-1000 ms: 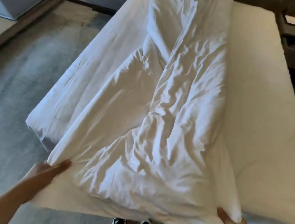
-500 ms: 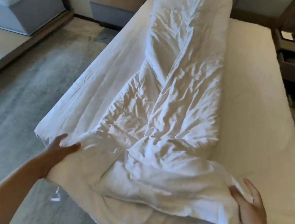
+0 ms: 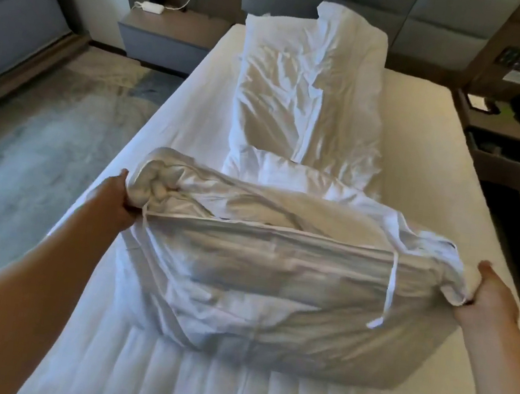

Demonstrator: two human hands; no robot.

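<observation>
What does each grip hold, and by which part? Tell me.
The white duvet: the left-hand grip holds its bunched near-left corner, the right-hand grip its near-right corner.

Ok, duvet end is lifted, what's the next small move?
Probably carry it forward and lay it on the flat stretch ahead: the left hand and right hand grip the lifted near end of the duvet, and the rest lies lengthwise on the bed.
</observation>
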